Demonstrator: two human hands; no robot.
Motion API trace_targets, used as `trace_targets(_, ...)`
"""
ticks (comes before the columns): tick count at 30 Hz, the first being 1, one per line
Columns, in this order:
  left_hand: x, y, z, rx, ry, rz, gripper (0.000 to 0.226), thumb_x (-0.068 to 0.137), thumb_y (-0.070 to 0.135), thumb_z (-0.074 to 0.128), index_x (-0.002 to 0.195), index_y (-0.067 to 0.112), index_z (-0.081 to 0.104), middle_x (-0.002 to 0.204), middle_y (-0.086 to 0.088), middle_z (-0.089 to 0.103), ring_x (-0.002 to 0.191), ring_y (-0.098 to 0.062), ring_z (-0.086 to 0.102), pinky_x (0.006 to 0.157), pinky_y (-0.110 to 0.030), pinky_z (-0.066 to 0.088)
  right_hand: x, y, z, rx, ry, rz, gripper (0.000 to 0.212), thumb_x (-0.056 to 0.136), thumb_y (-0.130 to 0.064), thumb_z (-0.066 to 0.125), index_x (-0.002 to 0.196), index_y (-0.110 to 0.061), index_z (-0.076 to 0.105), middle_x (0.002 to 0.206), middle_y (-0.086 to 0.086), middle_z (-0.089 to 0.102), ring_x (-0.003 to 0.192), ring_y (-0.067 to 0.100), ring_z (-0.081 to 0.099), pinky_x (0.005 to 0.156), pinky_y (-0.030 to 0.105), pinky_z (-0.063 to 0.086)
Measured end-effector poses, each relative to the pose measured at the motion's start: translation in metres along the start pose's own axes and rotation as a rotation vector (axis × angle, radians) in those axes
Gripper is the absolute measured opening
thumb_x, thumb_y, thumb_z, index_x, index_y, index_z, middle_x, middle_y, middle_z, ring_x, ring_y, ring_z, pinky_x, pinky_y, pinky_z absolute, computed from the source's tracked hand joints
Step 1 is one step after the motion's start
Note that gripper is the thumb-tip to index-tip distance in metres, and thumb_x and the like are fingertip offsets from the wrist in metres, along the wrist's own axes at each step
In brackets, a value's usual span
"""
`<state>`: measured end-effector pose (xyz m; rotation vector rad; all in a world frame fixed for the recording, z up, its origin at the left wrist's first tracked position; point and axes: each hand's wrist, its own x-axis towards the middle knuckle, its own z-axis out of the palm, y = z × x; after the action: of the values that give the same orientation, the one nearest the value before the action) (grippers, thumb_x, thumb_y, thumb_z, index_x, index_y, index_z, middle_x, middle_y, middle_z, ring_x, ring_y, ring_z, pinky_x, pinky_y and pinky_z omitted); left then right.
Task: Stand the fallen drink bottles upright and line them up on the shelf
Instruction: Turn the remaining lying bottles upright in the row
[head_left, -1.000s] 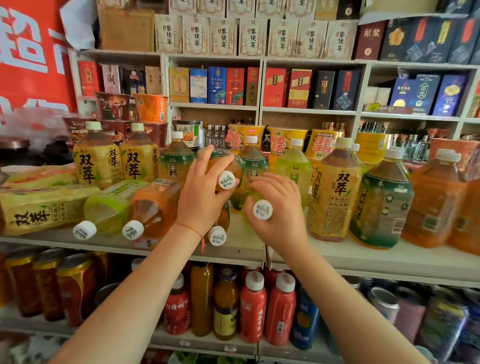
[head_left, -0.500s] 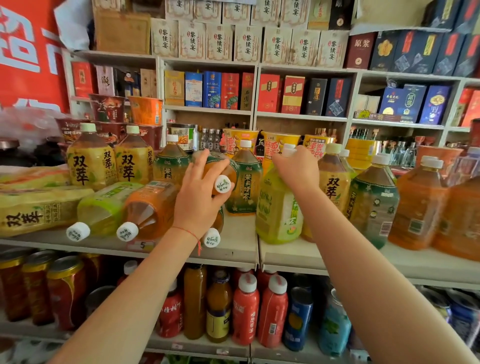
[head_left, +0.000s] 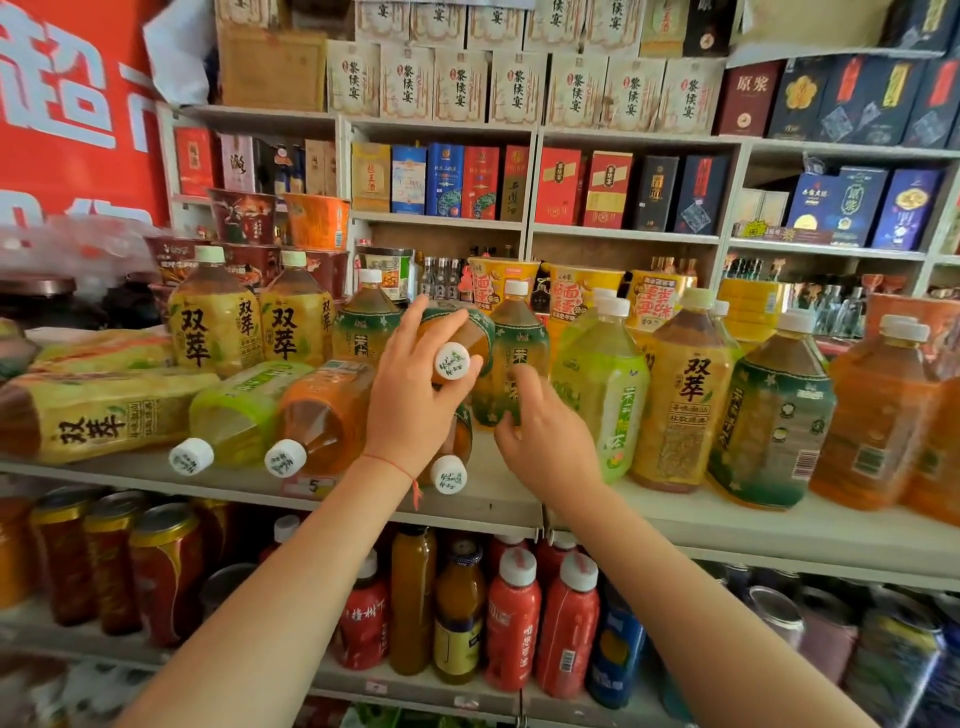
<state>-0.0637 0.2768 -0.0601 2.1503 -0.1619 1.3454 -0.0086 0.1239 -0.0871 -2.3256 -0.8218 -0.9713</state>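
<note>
On the shelf (head_left: 727, 530) several drink bottles lie on their sides. A lime bottle (head_left: 239, 415) and an orange bottle (head_left: 322, 415) point their white caps at me. My left hand (head_left: 415, 400) grips the neck of a fallen green-labelled bottle (head_left: 467, 332), which is stacked on another fallen bottle (head_left: 451, 470). My right hand (head_left: 545, 436) hovers just right of it with fingers loosely curled and holding nothing, in front of an upright green-labelled bottle (head_left: 517, 353). An upright lime bottle (head_left: 602, 384) stands to the right of that hand.
Two yellow bottles (head_left: 104, 415) lie at the far left. Upright bottles stand along the back left (head_left: 213, 322) and fill the right side (head_left: 769, 415). Noodle cups (head_left: 498, 280) stand behind. Cans and small bottles (head_left: 514, 618) fill the shelf below.
My right hand lifted the lime bottle, stood it upright on the right, let go and came back to the middle. My left hand kept its grip on the stacked bottle.
</note>
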Motion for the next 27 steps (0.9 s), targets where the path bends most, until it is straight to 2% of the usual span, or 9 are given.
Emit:
trace_targets(2, -0.002, 0.002, -0.005, -0.06, 0.054, -0.028, 0.046, 0.095, 0.032, 0.067, 0.139, 0.024, 0.057, 0.159, -0.007, 0.037, 0.144, -0.028, 0.039, 0.111, -0.044, 0.043, 0.005, 0.0, -0.003, 0.103, 0.022, 0.013, 0.063, 0.095, -0.021, 0.061, 0.148, -0.009, 0.031, 0.135, 0.012, 0.053, 0.091, 0.025, 0.063, 0.061, 0.03, 0.046)
trace_targets(4, -0.004, 0.006, -0.01, -0.099, 0.093, -0.04, 0.046, 0.094, 0.03, 0.068, 0.139, 0.025, 0.058, 0.157, -0.007, 0.039, 0.143, -0.024, 0.041, 0.109, -0.02, 0.036, 0.011, -0.007, -0.01, 0.226, 0.04, -0.026, 0.085, 0.089, -0.028, 0.073, 0.155, -0.01, 0.021, 0.153, 0.009, 0.038, 0.129, 0.023, 0.051, 0.09, 0.031, 0.052)
trace_targets(7, -0.007, 0.017, -0.019, -0.156, 0.083, -0.014, 0.046, 0.095, 0.03, 0.067, 0.139, 0.025, 0.057, 0.155, -0.004, 0.042, 0.143, -0.016, 0.038, 0.105, 0.0, 0.022, 0.023, -0.018, -0.024, 0.33, 0.147, -0.14, 0.1, 0.079, -0.032, 0.083, 0.156, -0.01, 0.022, 0.159, 0.009, 0.031, 0.149, 0.023, 0.028, 0.114, 0.038, 0.04)
trace_targets(9, -0.004, 0.027, -0.024, -0.179, 0.019, 0.033, 0.045, 0.095, 0.032, 0.067, 0.139, 0.028, 0.056, 0.154, 0.001, 0.044, 0.144, -0.009, 0.035, 0.106, 0.0, 0.019, 0.03, -0.021, -0.034, 0.315, 0.196, -0.199, 0.1, 0.075, -0.037, 0.083, 0.154, -0.008, 0.029, 0.157, 0.01, 0.035, 0.148, 0.025, 0.029, 0.118, 0.043, 0.034)
trace_targets(13, 0.011, 0.044, -0.027, -0.2, -0.148, 0.117, 0.041, 0.095, 0.036, 0.067, 0.134, 0.032, 0.059, 0.139, 0.015, 0.053, 0.132, 0.003, 0.042, 0.103, 0.0, 0.025, 0.03, -0.018, -0.045, 0.2, 0.274, -0.174, 0.094, 0.067, -0.061, 0.069, 0.139, -0.006, 0.048, 0.133, 0.008, 0.059, 0.123, 0.025, 0.051, 0.108, 0.046, 0.039)
trace_targets(18, 0.038, 0.039, -0.023, -0.18, -0.351, -0.059, 0.027, 0.093, 0.045, 0.067, 0.119, 0.042, 0.06, 0.106, 0.025, 0.063, 0.1, 0.006, 0.058, 0.089, -0.021, 0.048, 0.032, -0.014, -0.04, 0.107, 0.149, -0.107, 0.098, 0.068, -0.077, 0.063, 0.139, -0.012, 0.047, 0.132, 0.0, 0.06, 0.124, 0.02, 0.054, 0.114, 0.046, 0.03)
trace_targets(22, 0.049, 0.034, -0.006, -0.03, -0.366, -0.101, 0.022, 0.093, 0.062, 0.055, 0.112, 0.05, 0.052, 0.102, 0.019, 0.063, 0.096, -0.009, 0.058, 0.079, -0.03, 0.045, 0.036, -0.008, -0.036, -0.017, 0.094, -0.081, 0.091, 0.074, -0.079, 0.06, 0.138, -0.015, 0.047, 0.131, -0.002, 0.062, 0.124, 0.018, 0.057, 0.121, 0.045, 0.019)
trace_targets(25, 0.054, 0.03, 0.008, 0.07, -0.349, -0.146, 0.023, 0.093, 0.069, 0.044, 0.109, 0.053, 0.049, 0.096, 0.018, 0.061, 0.09, -0.012, 0.057, 0.066, -0.028, 0.038, 0.039, -0.006, -0.034, -0.177, 0.074, -0.065, 0.08, 0.083, -0.08, 0.044, 0.129, -0.015, 0.052, 0.111, -0.002, 0.071, 0.108, 0.018, 0.066, 0.121, 0.049, 0.01)
trace_targets(27, 0.056, 0.027, 0.016, 0.109, -0.335, -0.168, 0.027, 0.092, 0.07, 0.04, 0.107, 0.05, 0.05, 0.092, 0.016, 0.061, 0.089, -0.016, 0.058, 0.066, -0.029, 0.04, 0.042, -0.006, -0.031, -0.263, 0.087, -0.06, 0.075, 0.088, -0.076, 0.038, 0.125, -0.013, 0.054, 0.102, -0.001, 0.072, 0.101, 0.021, 0.069, 0.121, 0.053, 0.01)
